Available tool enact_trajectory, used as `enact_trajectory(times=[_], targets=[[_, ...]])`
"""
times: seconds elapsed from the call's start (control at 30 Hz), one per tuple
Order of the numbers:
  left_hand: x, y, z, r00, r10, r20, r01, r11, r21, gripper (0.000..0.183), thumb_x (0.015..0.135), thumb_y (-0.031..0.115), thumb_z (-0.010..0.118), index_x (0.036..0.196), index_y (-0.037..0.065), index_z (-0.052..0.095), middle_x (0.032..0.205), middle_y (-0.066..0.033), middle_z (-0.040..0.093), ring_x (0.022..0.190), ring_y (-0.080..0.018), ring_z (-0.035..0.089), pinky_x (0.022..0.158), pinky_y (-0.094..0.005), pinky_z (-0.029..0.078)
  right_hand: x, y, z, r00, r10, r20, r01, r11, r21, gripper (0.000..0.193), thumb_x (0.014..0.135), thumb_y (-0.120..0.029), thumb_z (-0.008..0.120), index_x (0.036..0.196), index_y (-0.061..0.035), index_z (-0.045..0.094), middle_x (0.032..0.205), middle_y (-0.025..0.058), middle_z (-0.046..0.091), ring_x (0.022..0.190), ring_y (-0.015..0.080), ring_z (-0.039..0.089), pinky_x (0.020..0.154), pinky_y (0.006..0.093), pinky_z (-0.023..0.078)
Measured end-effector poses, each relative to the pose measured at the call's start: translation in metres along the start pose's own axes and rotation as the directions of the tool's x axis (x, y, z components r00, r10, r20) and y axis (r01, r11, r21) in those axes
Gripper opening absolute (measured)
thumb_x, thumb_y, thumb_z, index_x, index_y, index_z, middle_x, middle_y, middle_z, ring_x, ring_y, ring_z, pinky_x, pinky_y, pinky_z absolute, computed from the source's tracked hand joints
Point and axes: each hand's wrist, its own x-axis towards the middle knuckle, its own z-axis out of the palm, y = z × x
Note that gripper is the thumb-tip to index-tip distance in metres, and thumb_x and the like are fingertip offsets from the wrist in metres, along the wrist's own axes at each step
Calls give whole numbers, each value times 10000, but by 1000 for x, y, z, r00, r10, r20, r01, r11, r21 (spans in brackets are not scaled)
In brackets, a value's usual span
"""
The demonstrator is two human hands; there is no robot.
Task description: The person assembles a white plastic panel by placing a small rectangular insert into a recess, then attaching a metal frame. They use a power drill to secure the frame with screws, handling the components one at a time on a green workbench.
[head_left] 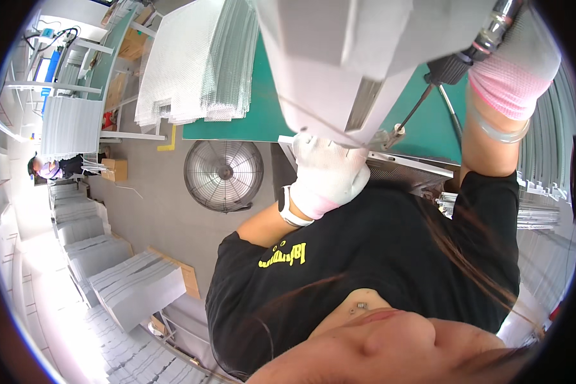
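Observation:
My left hand (pixel 333 171), in a white glove with a white band at the wrist, is closed at the edge of a metal frame (pixel 422 165) with a mesh face. A large pale grey housing (pixel 326 70) hides its fingertips. My right hand (pixel 515 73), in a white and pink glove, is raised at the upper right around a power screwdriver (pixel 451 67); its fingers are mostly hidden. The long thin bit slants down to a small metal piece (pixel 395 133) near the frame's edge. Beneath lies a green tabletop (pixel 265 102).
A stack of white mesh panels (pixel 192 64) stands on the table's left part. On the floor is a round metal fan (pixel 224 173). Stacked panels (pixel 134 281) line the left side; more panels (pixel 547 141) stand at right. Another person (pixel 51 168) is far left.

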Motion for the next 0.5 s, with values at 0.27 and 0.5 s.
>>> enact_trajectory(times=[0.27, 0.5], targets=[[2, 1, 2, 999, -19, -35, 9, 968, -250, 380, 739, 282, 780, 1101, 169, 776, 708, -3, 576, 612, -183, 588, 515, -361, 419, -11, 11, 20, 995, 93, -42, -87, 987, 136, 568, 1047, -534, 527, 1201, 10, 579, 732, 17, 625, 472, 60, 512, 435, 185, 444], [-1, -3, 4, 993, -15, -118, -29, 932, -360, 414, 702, 206, 820, 1105, 119, 790, 762, 14, 671, 661, -164, 632, 565, -321, 485, -12, 8, 20, 991, 136, -16, -133, 984, 114, 585, 1035, -569, 531, 1200, -9, 574, 721, 16, 611, 476, 60, 515, 445, 189, 450]])
